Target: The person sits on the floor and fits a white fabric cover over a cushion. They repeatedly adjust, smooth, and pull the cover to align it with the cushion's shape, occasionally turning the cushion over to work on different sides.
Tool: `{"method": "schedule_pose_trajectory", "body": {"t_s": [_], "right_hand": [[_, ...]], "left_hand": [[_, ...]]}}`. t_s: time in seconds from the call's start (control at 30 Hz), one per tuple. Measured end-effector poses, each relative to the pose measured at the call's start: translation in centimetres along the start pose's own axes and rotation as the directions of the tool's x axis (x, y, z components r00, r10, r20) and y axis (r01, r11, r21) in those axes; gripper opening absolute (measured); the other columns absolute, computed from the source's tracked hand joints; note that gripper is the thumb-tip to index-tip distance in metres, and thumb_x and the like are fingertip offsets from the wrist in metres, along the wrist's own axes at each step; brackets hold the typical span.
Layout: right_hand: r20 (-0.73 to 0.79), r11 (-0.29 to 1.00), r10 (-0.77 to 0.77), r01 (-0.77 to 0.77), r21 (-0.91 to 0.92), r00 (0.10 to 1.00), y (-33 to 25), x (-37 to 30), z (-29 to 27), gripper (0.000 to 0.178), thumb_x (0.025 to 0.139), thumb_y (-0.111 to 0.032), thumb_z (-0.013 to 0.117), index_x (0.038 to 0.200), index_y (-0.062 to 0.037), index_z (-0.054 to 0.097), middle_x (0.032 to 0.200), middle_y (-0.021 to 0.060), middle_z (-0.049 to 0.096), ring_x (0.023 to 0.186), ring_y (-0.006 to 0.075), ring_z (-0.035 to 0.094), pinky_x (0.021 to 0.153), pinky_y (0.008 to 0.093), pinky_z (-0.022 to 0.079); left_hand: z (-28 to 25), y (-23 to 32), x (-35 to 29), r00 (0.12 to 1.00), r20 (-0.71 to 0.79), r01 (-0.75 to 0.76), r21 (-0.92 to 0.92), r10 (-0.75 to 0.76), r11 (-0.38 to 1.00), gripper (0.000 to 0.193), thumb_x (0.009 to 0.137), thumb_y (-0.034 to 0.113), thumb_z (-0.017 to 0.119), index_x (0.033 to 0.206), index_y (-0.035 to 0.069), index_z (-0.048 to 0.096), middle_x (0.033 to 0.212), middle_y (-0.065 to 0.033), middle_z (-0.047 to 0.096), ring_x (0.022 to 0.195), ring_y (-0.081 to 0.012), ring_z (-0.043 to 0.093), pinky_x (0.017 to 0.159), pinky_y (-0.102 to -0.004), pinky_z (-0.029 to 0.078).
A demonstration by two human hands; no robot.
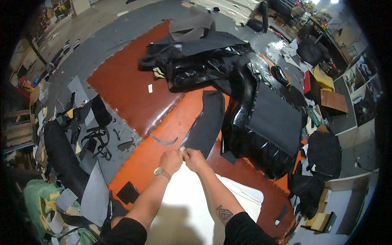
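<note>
Side by side in the middle, my left hand (pixel 171 160) and my right hand (pixel 194 159) are closed, thumbs almost touching. They pinch the far end of a white foam pad (pixel 183 200), where a small pale edge shows between them. The fingers' undersides are hidden. The pad runs back toward me between my forearms. Just beyond my knuckles lies a long dark grey fabric strip (pixel 208 118), its near end close to my fingers. A thin grey offcut (pixel 163 140) curves on the orange sheet (pixel 179 114) to the left of the strip.
A heap of glossy black upholstery (pixel 204 67) spreads over the reddish-brown sheet (pixel 130 77), with a flat dark panel (pixel 275 118) at right. Black straps and scraps (pixel 96 139) lie left. Beside them stands a black roll (pixel 61 151). A green sack (pixel 36 204) holds offcuts.
</note>
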State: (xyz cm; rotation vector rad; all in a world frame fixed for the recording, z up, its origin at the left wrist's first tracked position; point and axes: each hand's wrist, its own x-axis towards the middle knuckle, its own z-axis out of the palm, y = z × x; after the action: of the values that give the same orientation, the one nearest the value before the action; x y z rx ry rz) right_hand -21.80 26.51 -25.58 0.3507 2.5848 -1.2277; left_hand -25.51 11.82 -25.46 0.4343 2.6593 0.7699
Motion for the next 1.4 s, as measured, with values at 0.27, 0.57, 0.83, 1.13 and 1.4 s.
{"method": "schedule_pose_trajectory", "body": {"t_s": [0.27,0.57,0.83,1.13,1.4], "right_hand": [[0.128,0.997,-0.078,0.075,0.027,0.989,-0.3,-5.6,-2.4,0.033,0.097,-0.024,0.071,0.118,0.0011,0.075,0.12,0.0293,0.069,0.115,0.043,0.066,0.099,0.0486,0.051],[0.0,0.957,-0.211,0.206,-0.205,0.978,-1.1,-4.3,-1.4,0.025,0.099,-0.024,0.066,0.094,-0.0009,0.075,0.095,0.0246,0.072,0.087,0.0455,0.071,0.082,0.0563,0.056],[0.031,0.947,-0.318,0.319,-0.04,0.948,1.3,-2.1,-1.1,0.03,0.099,-0.029,0.066,0.09,-0.0021,0.076,0.089,0.0274,0.072,0.087,0.0485,0.069,0.082,0.0567,0.055],[0.105,0.987,-0.157,0.151,0.058,0.982,0.3,-1.6,-1.8,0.031,0.1,-0.028,0.066,0.095,0.0005,0.075,0.096,0.0271,0.073,0.095,0.0466,0.069,0.083,0.0541,0.054],[-0.011,0.971,-0.178,0.174,-0.163,0.984,-1.3,-5.1,-0.6,0.019,0.097,-0.012,0.062,0.104,0.0039,0.071,0.106,0.0262,0.069,0.096,0.0457,0.068,0.084,0.0554,0.055]], "left_hand": [[-0.3,-0.1,0.6,0.999,-0.004,0.053,-0.021,-0.053,0.998,0.049,0.105,0.031,0.053,0.08,-0.006,0.074,0.085,-0.033,0.069,0.082,-0.0503,0.069,0.079,-0.0574,0.055],[-0.4,-0.9,2.3,0.995,0.093,0.056,-0.209,-0.037,0.976,0.05,0.108,0.032,0.053,0.086,-0.009,0.07,0.086,-0.0323,0.068,0.084,-0.0507,0.067,0.076,-0.0561,0.052],[-0.3,0.9,-1.8,0.993,-0.112,0.035,-0.001,-0.035,0.999,0.05,0.107,0.033,0.051,0.082,-0.005,0.071,0.086,-0.031,0.071,0.084,-0.049,0.071,0.077,-0.0562,0.055],[-0.2,-0.4,0.4,0.997,0.027,0.08,-0.119,-0.077,0.99,0.047,0.106,0.026,0.049,0.082,-0.008,0.072,0.083,-0.0339,0.068,0.081,-0.0515,0.068,0.077,-0.0594,0.053],[-0.8,0.3,0.6,0.994,0.063,0.1,-0.104,-0.094,0.99,0.053,0.107,0.034,0.049,0.084,-0.007,0.073,0.089,-0.0352,0.068,0.088,-0.0518,0.069,0.081,-0.058,0.054]]}}
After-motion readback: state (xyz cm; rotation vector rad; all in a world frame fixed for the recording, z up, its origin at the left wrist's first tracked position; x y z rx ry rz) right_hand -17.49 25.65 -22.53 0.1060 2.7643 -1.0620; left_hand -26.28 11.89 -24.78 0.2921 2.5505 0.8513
